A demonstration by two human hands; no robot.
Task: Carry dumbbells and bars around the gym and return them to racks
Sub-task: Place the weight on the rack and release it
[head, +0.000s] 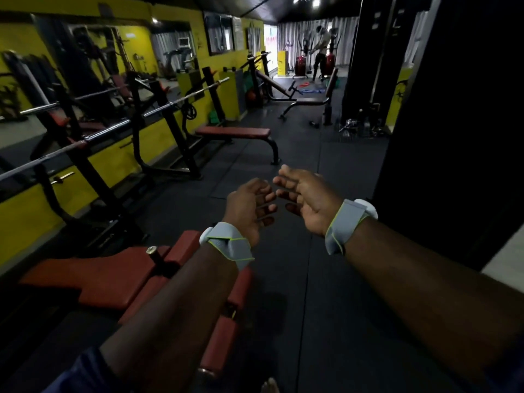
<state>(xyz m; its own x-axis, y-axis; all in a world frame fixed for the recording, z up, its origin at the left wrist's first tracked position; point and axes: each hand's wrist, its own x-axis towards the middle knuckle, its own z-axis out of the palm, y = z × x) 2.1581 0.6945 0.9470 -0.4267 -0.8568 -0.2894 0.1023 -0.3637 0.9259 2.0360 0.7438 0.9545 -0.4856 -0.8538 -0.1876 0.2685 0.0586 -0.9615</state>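
My left hand [249, 207] and my right hand [307, 198] are raised in front of me over the dark floor, palms facing each other, fingers loosely curled, holding nothing. Both wrists wear grey bands. Long steel barbells [185, 97] rest on black bench-press racks [170, 129] along the yellow left wall. A small dumbbell [314, 124] lies on the floor far ahead, and a pair of dumbbells [229, 69] sits on a yellow stand at the wall.
A red padded bench [113, 276] is right below my left forearm. A flat red bench [234, 132] stands ahead left, an incline bench [312, 101] farther on. A black column [453, 123] fills the right. A person [321, 52] exercises at the far end.
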